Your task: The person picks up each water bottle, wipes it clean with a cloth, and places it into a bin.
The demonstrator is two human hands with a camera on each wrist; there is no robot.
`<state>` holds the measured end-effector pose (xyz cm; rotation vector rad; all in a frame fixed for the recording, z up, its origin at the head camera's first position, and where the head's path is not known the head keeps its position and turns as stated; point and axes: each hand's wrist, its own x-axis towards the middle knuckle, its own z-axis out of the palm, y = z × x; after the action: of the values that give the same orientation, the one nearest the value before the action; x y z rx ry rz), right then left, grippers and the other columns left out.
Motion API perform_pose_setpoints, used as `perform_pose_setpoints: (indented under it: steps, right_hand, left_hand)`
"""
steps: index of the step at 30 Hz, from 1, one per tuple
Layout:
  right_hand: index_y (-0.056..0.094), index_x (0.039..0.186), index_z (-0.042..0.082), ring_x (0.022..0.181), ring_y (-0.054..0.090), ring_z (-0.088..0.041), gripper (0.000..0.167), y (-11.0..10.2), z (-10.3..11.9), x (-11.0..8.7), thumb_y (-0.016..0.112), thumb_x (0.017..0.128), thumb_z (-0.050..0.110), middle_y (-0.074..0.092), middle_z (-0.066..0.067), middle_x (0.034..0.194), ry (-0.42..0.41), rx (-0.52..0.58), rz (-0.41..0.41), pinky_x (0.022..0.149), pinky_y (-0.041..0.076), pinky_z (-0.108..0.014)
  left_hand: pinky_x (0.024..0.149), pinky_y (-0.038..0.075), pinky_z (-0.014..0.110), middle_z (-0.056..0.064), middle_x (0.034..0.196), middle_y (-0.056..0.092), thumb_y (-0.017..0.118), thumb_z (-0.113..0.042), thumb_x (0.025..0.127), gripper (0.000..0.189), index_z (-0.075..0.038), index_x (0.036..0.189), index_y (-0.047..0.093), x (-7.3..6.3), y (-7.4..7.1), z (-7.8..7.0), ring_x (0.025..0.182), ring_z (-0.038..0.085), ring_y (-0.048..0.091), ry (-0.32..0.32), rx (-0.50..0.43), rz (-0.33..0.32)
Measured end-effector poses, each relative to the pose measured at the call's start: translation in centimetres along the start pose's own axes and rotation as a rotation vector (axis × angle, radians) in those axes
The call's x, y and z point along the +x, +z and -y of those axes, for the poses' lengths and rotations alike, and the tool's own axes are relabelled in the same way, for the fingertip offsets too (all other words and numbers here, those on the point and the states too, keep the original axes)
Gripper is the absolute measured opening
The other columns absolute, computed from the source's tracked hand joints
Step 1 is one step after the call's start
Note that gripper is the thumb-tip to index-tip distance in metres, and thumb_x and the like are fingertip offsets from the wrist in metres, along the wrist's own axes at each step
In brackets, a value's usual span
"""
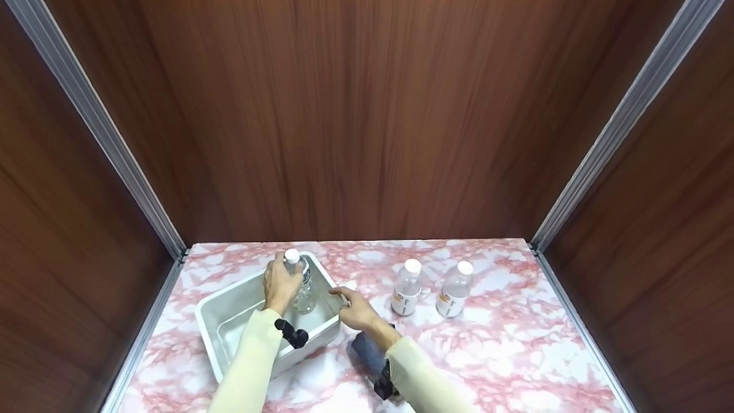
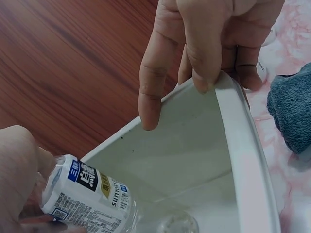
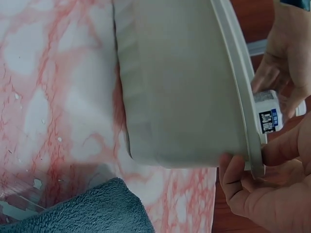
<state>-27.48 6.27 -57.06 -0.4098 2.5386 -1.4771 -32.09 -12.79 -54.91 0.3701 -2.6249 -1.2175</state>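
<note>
A clear plastic bottle (image 1: pixel 305 296) with a white cap and a printed label stands inside a pale grey plastic bin (image 1: pixel 207 307), near its back right end. My left hand (image 1: pixel 281 285) grips this bottle near the top, just under the cap; the label (image 2: pixel 92 194) shows in the left wrist view. At the bin's right corner, my right hand (image 1: pixel 360 312) pinches the rim, with fingers on both the inner and outer sides. The outer wall of the bin (image 3: pixel 189 87) fills the middle of the right wrist view.
Two more clear bottles with white caps, one nearer (image 1: pixel 406 292) and one farther right (image 1: pixel 453 295), stand upright right of the bin. A folded dark blue-grey cloth (image 1: pixel 367 351) lies under my right forearm. Brown wood-grain panels (image 1: pixel 367 126) enclose the pink marbled table (image 1: pixel 516 355).
</note>
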Motion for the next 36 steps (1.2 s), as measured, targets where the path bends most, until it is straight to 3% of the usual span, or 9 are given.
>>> perform_pose_setpoints:
  steps: [4, 7, 9, 14, 16, 21, 25, 31, 36]
  right_hand:
    - [0.060, 0.135, 0.000, 0.118, 0.059, -0.032, 0.059, -0.4, -0.1, 0.0, 0.045, 0.079, -0.010, 0.061, -0.025, 0.136, -0.034, -0.029, 0.010, 0.098, 0.050, -0.039]
    - [0.059, 0.137, 0.001, 0.096, 0.063, -0.027, 0.056, -0.6, -0.2, 0.0, 0.047, 0.083, -0.009, 0.062, -0.027, 0.133, -0.027, -0.027, 0.028, 0.074, 0.051, -0.029]
    - [0.060, 0.136, 0.001, 0.093, 0.063, -0.026, 0.055, -0.8, -0.2, 0.0, 0.048, 0.083, -0.008, 0.063, -0.027, 0.131, -0.034, -0.038, 0.034, 0.070, 0.048, -0.027]
    - [0.060, 0.135, -0.001, 0.120, 0.061, -0.038, 0.054, -1.1, -0.3, -0.1, 0.051, 0.082, -0.007, 0.064, -0.026, 0.131, -0.074, -0.081, 0.034, 0.097, 0.053, -0.048]
    - [0.059, 0.136, -0.001, 0.119, 0.061, -0.042, 0.054, -1.3, -0.2, -0.2, 0.053, 0.082, -0.006, 0.064, -0.028, 0.130, -0.074, -0.074, 0.039, 0.095, 0.054, -0.053]
    - [0.056, 0.140, 0.004, 0.102, 0.067, -0.036, 0.058, -2.2, 0.2, -0.5, 0.057, 0.082, -0.002, 0.061, -0.031, 0.129, -0.045, -0.063, 0.038, 0.083, 0.056, -0.043]
    - [0.052, 0.142, 0.003, 0.103, 0.067, -0.038, 0.058, -3.1, 0.5, -1.0, 0.056, 0.085, 0.003, 0.058, -0.032, 0.133, -0.043, -0.073, 0.008, 0.087, 0.056, -0.047]
    - [0.049, 0.142, -0.001, 0.114, 0.061, -0.049, 0.053, -4.7, 0.2, -2.3, 0.058, 0.090, 0.006, 0.057, -0.033, 0.136, -0.081, -0.088, -0.029, 0.097, 0.052, -0.058]
    - [0.048, 0.141, -0.005, 0.124, 0.057, -0.049, 0.053, -5.7, -0.8, -3.8, 0.060, 0.090, 0.003, 0.055, -0.031, 0.140, -0.141, -0.145, -0.035, 0.099, 0.050, -0.060]
  left_hand:
    - [0.108, 0.043, 0.056, 0.026, 0.132, 0.062, 0.062, -0.029, 0.096, 0.048, -0.003, 0.135, 0.051, 0.0, -0.2, 0.1, 0.126, 0.046, 0.057, -0.012, 0.004, 0.013]
    - [0.111, 0.042, 0.056, 0.027, 0.136, 0.060, 0.062, -0.029, 0.096, 0.051, -0.003, 0.137, 0.048, -0.2, -0.2, 0.2, 0.129, 0.046, 0.055, 0.004, -0.011, 0.033]
    - [0.112, 0.041, 0.056, 0.027, 0.138, 0.059, 0.061, -0.029, 0.096, 0.051, -0.001, 0.137, 0.048, -0.3, -0.2, 0.3, 0.131, 0.047, 0.054, 0.019, -0.019, 0.046]
    - [0.113, 0.040, 0.055, 0.027, 0.141, 0.057, 0.061, -0.028, 0.097, 0.052, -0.001, 0.139, 0.046, -0.4, -0.2, 0.4, 0.133, 0.047, 0.053, 0.032, -0.030, 0.067]
    - [0.114, 0.040, 0.056, 0.028, 0.141, 0.057, 0.061, -0.028, 0.097, 0.053, 0.000, 0.139, 0.046, -0.4, -0.2, 0.3, 0.133, 0.047, 0.052, 0.041, -0.031, 0.068]
    - [0.112, 0.041, 0.056, 0.029, 0.139, 0.056, 0.062, -0.028, 0.095, 0.056, 0.000, 0.139, 0.044, -0.5, -0.2, 0.1, 0.130, 0.048, 0.053, 0.068, 0.006, 0.069]
    - [0.111, 0.041, 0.057, 0.028, 0.137, 0.055, 0.067, -0.031, 0.092, 0.060, -0.003, 0.139, 0.043, -0.8, -0.5, 0.0, 0.129, 0.048, 0.052, 0.100, 0.037, 0.058]
    - [0.108, 0.038, 0.054, 0.022, 0.135, 0.053, 0.077, -0.030, 0.084, 0.068, -0.007, 0.139, 0.045, -1.6, -1.4, -1.0, 0.123, 0.044, 0.049, 0.221, 0.040, -0.043]
    - [0.107, 0.039, 0.053, 0.021, 0.133, 0.055, 0.078, -0.022, 0.082, 0.065, -0.006, 0.138, 0.050, -2.8, -1.8, -2.4, 0.122, 0.040, 0.050, 0.403, 0.016, -0.169]
